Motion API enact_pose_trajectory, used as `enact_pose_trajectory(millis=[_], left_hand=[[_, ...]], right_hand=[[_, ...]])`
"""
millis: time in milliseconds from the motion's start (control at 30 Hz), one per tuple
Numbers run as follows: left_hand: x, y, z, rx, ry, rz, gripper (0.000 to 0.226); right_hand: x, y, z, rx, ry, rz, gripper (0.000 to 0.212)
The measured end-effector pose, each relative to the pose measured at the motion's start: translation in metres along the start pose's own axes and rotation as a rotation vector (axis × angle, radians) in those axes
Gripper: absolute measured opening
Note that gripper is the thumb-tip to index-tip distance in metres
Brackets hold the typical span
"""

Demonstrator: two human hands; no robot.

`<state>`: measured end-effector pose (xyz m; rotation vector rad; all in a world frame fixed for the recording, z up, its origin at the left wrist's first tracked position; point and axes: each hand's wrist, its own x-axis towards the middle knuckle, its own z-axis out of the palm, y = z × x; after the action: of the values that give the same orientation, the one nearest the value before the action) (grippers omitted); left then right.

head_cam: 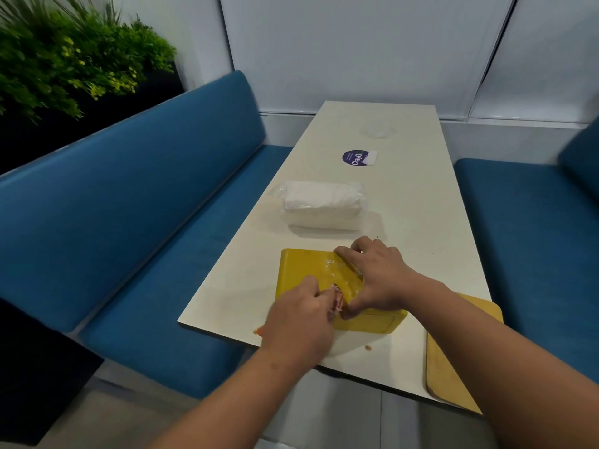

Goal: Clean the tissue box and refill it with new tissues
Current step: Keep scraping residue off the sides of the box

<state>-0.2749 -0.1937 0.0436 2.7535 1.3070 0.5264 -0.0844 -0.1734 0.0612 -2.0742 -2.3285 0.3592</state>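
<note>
My right hand (377, 277) clamps the yellow tissue box (311, 273); my left hand (301, 315) pinches wrapper scraps (337, 299) at six o'clock. I'd pull slowly, holding the box flat.

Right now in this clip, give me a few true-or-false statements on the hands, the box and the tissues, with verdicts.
1. Both hands are on the yellow box. True.
2. The pack of tissues lies on the blue bench. False: it lies on the table, beyond the box.
3. The left hand pinches something crumpled at the box. True.
4. The pack touches the box. False: bare table shows between them.
5. A round purple sticker sits further up the table than the pack. True.
6. The right hand is lifted clear of the box. False: it grips the box.
</note>
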Motion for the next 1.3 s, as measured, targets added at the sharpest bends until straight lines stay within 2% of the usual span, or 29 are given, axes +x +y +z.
enact_pose_trajectory(millis=[100, 267, 400, 600, 767, 933, 1133, 1300], left_hand=[[-0.002, -0.005, 0.003, 0.006, 0.033, -0.022, 0.022], [-0.005, -0.022, -0.003, -0.031, 0.04, -0.196, 0.026], [0.005, 0.003, -0.002, 0.014, -0.037, 0.001, 0.023], [0.019, -0.023, -0.019, 0.065, -0.064, -0.264, 0.031], [0.018, -0.001, -0.02, 0.106, -0.194, -0.086, 0.038], [0.028, -0.027, -0.022, 0.101, -0.138, -0.256, 0.038], [0.027, -0.013, -0.021, 0.084, -0.197, -0.08, 0.038], [0.044, -0.043, -0.025, 0.11, -0.117, -0.268, 0.037]], right_hand=[[0.0, 0.0, 0.0, 0.007, 0.003, -0.001, 0.117], [0.0, 0.0, -0.001, 0.014, -0.003, -0.003, 0.118], [-0.001, -0.001, 0.0, 0.016, 0.021, -0.011, 0.115], [-0.002, 0.0, -0.001, 0.002, 0.006, -0.006, 0.118], [-0.001, -0.001, 0.001, 0.005, 0.016, -0.004, 0.117], [-0.001, 0.001, 0.0, 0.007, 0.007, 0.001, 0.119], [-0.002, -0.001, 0.0, 0.006, 0.016, -0.01, 0.117], [-0.003, -0.001, -0.002, 0.021, 0.005, 0.001, 0.117]])
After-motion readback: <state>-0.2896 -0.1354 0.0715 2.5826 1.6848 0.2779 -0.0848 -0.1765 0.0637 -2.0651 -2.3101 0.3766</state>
